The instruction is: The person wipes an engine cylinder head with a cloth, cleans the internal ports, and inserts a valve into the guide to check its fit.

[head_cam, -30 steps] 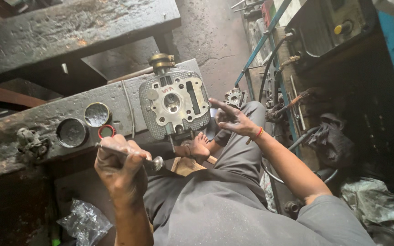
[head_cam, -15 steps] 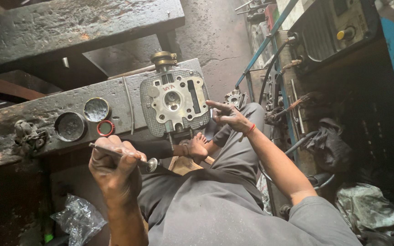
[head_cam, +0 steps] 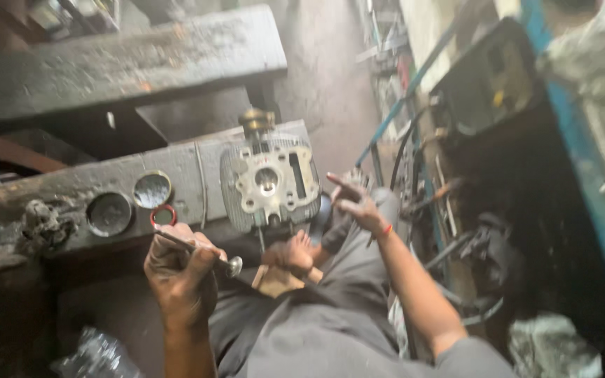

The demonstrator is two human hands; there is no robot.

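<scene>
Fingers of my left hand (head_cam: 176, 269) are curled tight around the thin stem of an engine valve (head_cam: 204, 253), whose round head pokes out to the right of my fist, just off the bench's near edge. My right hand (head_cam: 355, 203) is spread open with nothing in it, fingers splayed and grimy, hovering just beside the right end of the bench.

From the head camera I see the bench (head_cam: 71, 189) as a worn, greasy grey slab that runs from the left side towards the middle. At its right end stands a cylinder head (head_cam: 269, 185), finned, its flat face turned towards me, with a brass-coloured fitting (head_cam: 255, 120) on top. Left of it on the bench lie two round metal discs (head_cam: 110, 213), one dark, one shinier, and a small red ring (head_cam: 163, 215) close to the near edge, just above my left fist. A dark, oily clump of parts (head_cam: 43, 224) rests near the left end.

Behind the bench a heavy dark beam (head_cam: 120, 63) crosses the top. My grey trousers (head_cam: 316, 329) fill the bottom, with a bare foot (head_cam: 290, 253) tucked below the cylinder head. On the right I make out a blue metal frame (head_cam: 582, 175), cables and blurred clutter on a dusty concrete floor (head_cam: 330, 77).
</scene>
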